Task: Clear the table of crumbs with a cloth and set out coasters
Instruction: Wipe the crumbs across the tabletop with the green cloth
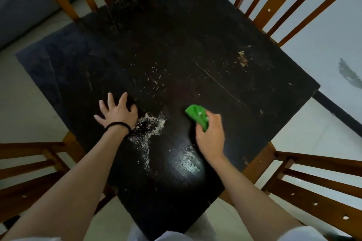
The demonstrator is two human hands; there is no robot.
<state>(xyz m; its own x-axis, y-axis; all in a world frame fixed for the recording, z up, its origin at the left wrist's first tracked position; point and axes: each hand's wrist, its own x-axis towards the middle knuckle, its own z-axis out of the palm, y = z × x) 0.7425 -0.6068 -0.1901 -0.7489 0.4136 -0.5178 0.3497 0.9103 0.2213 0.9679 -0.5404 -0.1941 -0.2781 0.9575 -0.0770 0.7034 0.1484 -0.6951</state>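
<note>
Table (176, 45): dark, scuffed square top, corner toward us. Our right hand (210, 135) clamped on bunched green cloth (196, 115), lower centre-right. Our left hand (115, 112) flat on top, fingers spread, holding nothing. Pale crumbs (148, 129) heaped between hands, trail running toward us. Upper half of top open. Slatted wooden chairs (290, 4) crowd all four edges.

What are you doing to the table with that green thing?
A person is wiping crumbs off a dark table. The right hand grips a bunched green cloth against the tabletop. The left hand rests flat and spread on the table beside a pale pile of crumbs. A few more bits sit near the far right edge. No coasters are in view yet.
</note>
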